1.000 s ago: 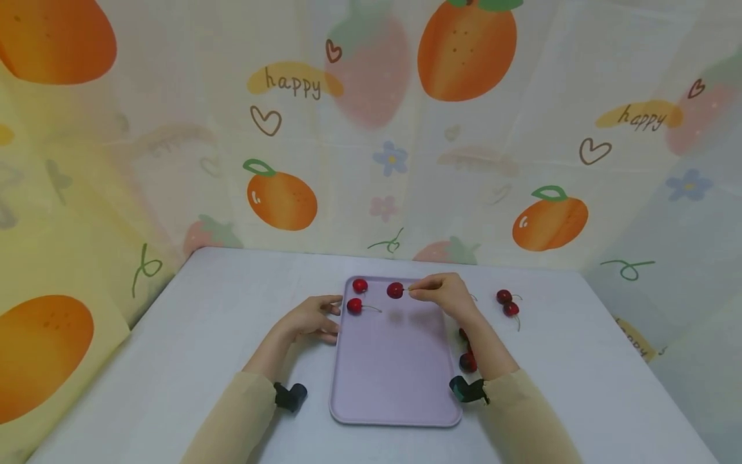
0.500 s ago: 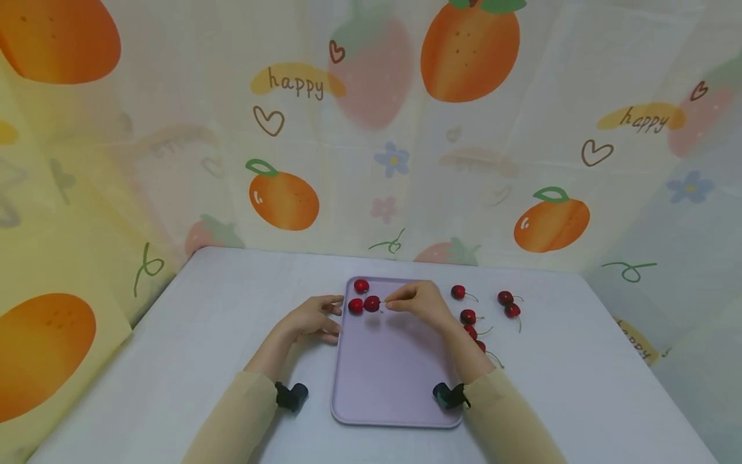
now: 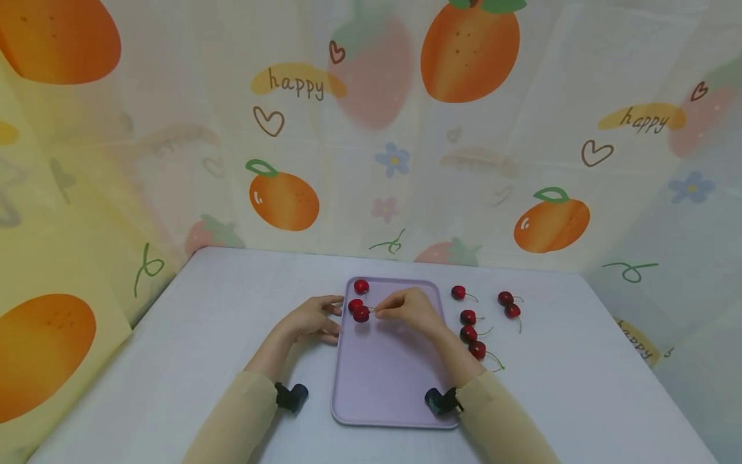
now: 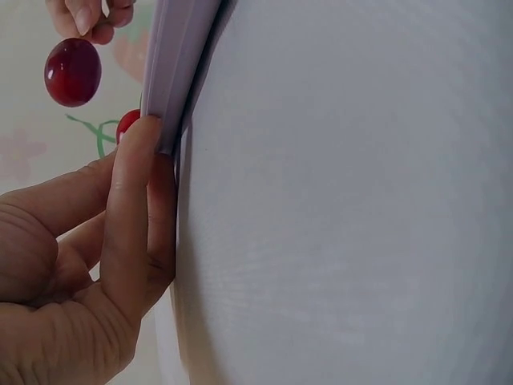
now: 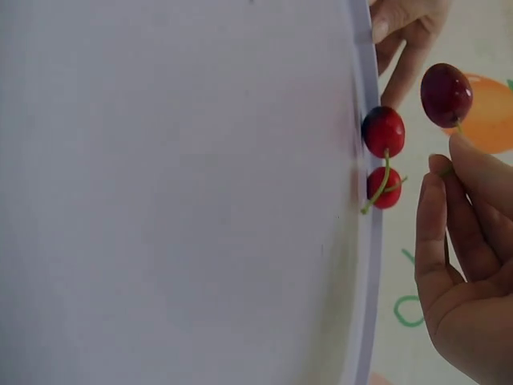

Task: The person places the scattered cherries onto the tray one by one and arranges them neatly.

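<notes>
My right hand (image 3: 410, 310) pinches the stem of a dark red cherry (image 3: 361, 314) between thumb and fingertips. That cherry hangs over the upper left part of the lilac tray (image 3: 394, 380), its shadow falling just below it. Two brighter red cherries lie in the tray: one cherry (image 3: 361, 286) near the far left corner, the other cherry (image 3: 354, 305) just beside the held one. The right wrist view shows the held cherry (image 5: 446, 95) apart from the two in the tray. My left hand (image 3: 313, 319) rests at the tray's left edge, its fingertips (image 4: 138, 140) against the rim.
Right of the tray, several dark cherries with green stems lie on the white table (image 3: 580, 386): a lone cherry (image 3: 458, 292), a short row with a front cherry (image 3: 477, 350), and a pair with one cherry (image 3: 513, 310). A fruit-print curtain (image 3: 452, 142) hangs behind.
My right hand has carried the cherry leftward and toward me across the tray, to beside the lower cherry there. The left hand has stayed at the rim.
</notes>
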A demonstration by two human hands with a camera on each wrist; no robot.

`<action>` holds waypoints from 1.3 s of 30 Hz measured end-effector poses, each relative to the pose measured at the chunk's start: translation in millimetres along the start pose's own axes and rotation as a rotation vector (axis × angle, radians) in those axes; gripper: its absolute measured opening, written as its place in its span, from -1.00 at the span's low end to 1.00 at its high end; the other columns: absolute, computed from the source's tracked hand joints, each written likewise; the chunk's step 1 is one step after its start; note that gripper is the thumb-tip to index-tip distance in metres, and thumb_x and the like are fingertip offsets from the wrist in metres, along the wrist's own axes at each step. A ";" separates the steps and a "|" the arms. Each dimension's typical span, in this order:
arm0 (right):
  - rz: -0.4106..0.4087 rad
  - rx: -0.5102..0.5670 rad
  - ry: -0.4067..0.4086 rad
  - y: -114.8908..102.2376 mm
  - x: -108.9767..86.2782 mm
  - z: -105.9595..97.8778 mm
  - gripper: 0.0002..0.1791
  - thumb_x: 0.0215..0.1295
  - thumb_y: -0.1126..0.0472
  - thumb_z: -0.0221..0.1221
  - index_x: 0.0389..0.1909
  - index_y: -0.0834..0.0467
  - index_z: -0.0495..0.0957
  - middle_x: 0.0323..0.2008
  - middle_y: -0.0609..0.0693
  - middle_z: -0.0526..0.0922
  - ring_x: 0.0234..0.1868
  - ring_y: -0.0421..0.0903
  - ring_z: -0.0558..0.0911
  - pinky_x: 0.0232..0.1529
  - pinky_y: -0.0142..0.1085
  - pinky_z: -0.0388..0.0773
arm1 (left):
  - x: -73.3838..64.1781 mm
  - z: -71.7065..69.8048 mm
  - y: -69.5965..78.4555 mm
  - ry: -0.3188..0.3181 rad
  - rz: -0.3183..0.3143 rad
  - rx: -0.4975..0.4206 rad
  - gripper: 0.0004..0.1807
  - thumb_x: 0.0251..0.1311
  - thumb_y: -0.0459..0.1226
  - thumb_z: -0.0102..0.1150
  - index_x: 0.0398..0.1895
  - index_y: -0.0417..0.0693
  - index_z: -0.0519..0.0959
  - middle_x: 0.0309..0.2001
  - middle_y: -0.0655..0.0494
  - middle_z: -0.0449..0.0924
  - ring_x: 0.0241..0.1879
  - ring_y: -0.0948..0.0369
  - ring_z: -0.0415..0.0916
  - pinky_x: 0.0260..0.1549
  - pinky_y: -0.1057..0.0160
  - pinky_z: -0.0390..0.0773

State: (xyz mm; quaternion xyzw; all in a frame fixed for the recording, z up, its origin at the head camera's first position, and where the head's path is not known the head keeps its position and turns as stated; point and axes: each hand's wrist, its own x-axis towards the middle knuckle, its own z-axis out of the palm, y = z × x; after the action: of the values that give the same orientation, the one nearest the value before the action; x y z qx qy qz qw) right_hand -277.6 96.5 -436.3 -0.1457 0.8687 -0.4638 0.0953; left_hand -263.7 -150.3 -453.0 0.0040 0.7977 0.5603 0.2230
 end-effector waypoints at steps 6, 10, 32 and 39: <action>-0.009 -0.032 -0.002 0.8 0.8 9.0 -0.90 0.11 0.18 0.41 -0.34 0.07 0.80 -0.32 -0.01 0.80 -0.33 -0.20 0.58 -0.35 -0.45 0.61 | 0.3 -0.1 -0.8 0.001 0.006 -0.013 -0.16 0.08 -0.57 0.25 0.48 -0.15 0.22 0.16 -0.20 0.41 -0.40 0.22 0.61 -0.33 0.24 0.81; -0.021 -0.058 -0.011 1.9 1.1 14.7 -0.91 0.10 0.19 0.42 -0.35 0.07 0.80 -0.33 -0.01 0.80 -0.36 -0.22 0.57 -0.40 -0.47 0.59 | 0.9 -0.2 -2.3 0.001 0.012 -0.010 -0.16 0.07 -0.57 0.25 0.48 -0.16 0.22 0.16 -0.20 0.41 -0.41 0.22 0.61 -0.33 0.24 0.81; -0.021 -0.112 -0.024 1.9 -2.0 22.7 -0.92 0.05 0.21 0.44 -0.39 0.09 0.79 -0.38 -0.02 0.81 -0.35 -0.29 0.55 -0.37 -0.51 0.54 | 2.4 0.2 -3.4 0.004 0.022 -0.005 -0.16 0.07 -0.58 0.25 0.48 -0.17 0.22 0.18 -0.22 0.41 -0.42 0.23 0.61 -0.34 0.25 0.81; -0.023 -0.116 -0.030 1.6 -2.8 23.0 -0.93 0.06 0.21 0.44 -0.40 0.08 0.79 -0.37 -0.03 0.81 -0.34 -0.28 0.56 -0.35 -0.50 0.55 | 0.3 1.2 -1.8 0.007 0.023 -0.003 -0.17 0.08 -0.58 0.23 0.47 -0.17 0.22 0.18 -0.22 0.41 -0.43 0.23 0.61 -0.36 0.25 0.80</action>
State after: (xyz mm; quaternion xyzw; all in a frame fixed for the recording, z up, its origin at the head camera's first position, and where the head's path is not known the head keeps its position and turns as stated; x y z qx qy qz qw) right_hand -268.3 80.4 -450.2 -0.1680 0.8908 -0.4115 0.0944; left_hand -263.1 -149.9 -455.0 0.0107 0.7977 0.5638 0.2138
